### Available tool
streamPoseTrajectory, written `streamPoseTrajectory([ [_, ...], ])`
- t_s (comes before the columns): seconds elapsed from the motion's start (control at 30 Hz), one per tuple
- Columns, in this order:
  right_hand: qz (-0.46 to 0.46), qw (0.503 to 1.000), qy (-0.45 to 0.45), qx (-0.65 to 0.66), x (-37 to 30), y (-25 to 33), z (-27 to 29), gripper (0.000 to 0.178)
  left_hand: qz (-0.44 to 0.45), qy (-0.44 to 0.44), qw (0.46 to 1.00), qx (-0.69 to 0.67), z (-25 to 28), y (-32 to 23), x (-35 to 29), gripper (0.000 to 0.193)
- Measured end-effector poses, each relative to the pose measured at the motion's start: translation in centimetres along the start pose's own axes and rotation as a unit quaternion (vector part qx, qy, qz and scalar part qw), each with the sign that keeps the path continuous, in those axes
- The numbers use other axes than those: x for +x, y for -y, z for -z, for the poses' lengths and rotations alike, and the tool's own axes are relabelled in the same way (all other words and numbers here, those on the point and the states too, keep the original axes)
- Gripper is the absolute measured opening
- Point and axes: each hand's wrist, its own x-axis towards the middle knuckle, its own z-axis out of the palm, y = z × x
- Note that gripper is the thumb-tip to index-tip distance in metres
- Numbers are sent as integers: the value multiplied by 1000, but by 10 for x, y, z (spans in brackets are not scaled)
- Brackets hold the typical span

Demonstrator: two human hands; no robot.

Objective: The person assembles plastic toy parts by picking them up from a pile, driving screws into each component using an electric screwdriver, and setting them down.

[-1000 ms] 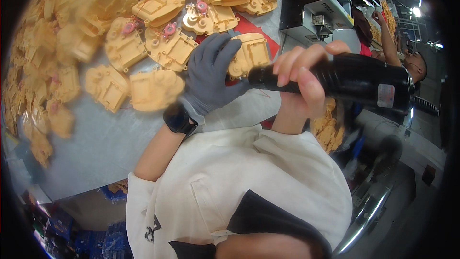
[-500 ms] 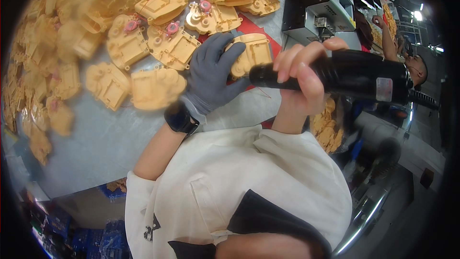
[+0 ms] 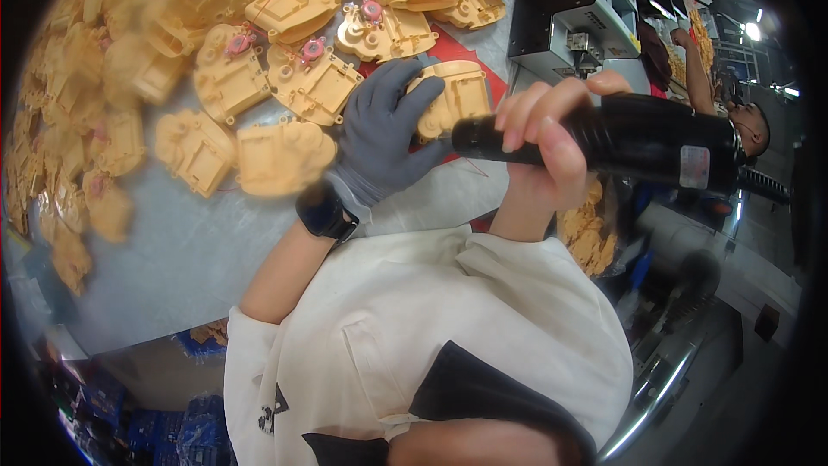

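Observation:
My left hand [image 3: 385, 127], in a grey glove, grips the left side of a yellow plastic housing [image 3: 464, 95] on the worktable, its fingers curled over the edge. Bare, my right hand [image 3: 552, 138] is wrapped round a thick black electric screwdriver [image 3: 655, 140]. The tool lies nearly level, its tip end pointing left, right over the housing's lower right corner. Whatever bit it carries is hidden. Close to my left hand lie more yellow housings, one of them bearing a pink round part [image 3: 312, 50].
Yellow housings [image 3: 138, 69] are heaped over the left and back of the grey metal table [image 3: 190, 268]. A red mat [image 3: 492, 78] lies under the held housing. A black and grey metal device [image 3: 595, 22] stands at the back right. Another person [image 3: 749, 125] is farther right.
Almost nothing differs. The screwdriver and my right hand have shifted very slightly right; my left hand keeps its grip on the housing. The other person's raised hand has moved a little.

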Motion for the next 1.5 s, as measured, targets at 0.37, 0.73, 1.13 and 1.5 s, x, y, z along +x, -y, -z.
streamPoseTrajectory([
  [0.37, -2, 1000, 9, -1, 1, -3, -3, 52, 0, -1, 1000, 9, -1, 1, -1, 63],
  [0.73, 7, 1000, 6, -2, 1, -3, -2, 51, 14, -7, 1000, -11, -1, -1, -1, 66],
  [1.13, 7, 1000, 14, 3, 1, -7, -2, 50, 7, -10, 1000, 2, -2, 0, -1, 64],
  [1.5, 7, 1000, 16, -12, -1, -7, -1, 48, 4, 0, 1000, 4, -2, -2, -2, 65],
])
